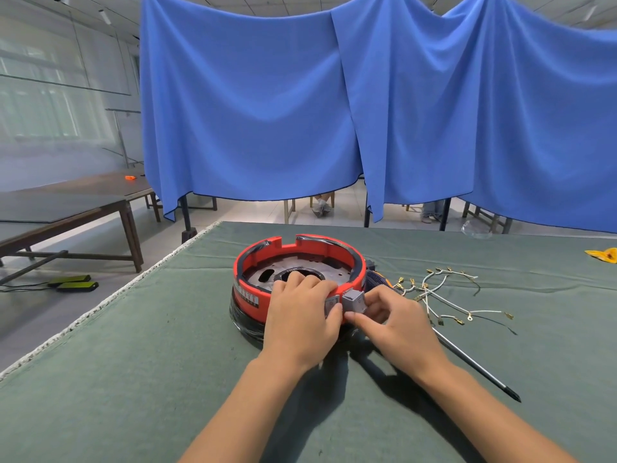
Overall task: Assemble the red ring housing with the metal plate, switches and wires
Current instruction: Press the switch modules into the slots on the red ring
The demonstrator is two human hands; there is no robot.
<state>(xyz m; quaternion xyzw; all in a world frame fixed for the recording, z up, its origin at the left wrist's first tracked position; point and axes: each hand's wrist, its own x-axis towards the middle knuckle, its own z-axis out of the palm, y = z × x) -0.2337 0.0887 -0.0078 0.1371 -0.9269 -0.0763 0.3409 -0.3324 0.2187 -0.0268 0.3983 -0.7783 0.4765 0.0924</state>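
The red ring housing [253,262] stands on the green cloth with the metal plate [267,274] lying inside it. My left hand [300,315] grips the housing's near rim, fingers curled over the top and thumb against a grey switch [331,304] set in the wall. My right hand [397,319] pinches a second grey switch [354,299] at the rim, just right of the first. White wires [444,295] with brass terminals lie loose on the cloth to the right.
A long screwdriver [480,369] lies on the green table [133,379] beside my right forearm, its orange-and-dark handle behind the housing. A yellow scrap [602,254] lies far right. Blue curtains [334,111] hang behind; the table's left edge drops to the floor.
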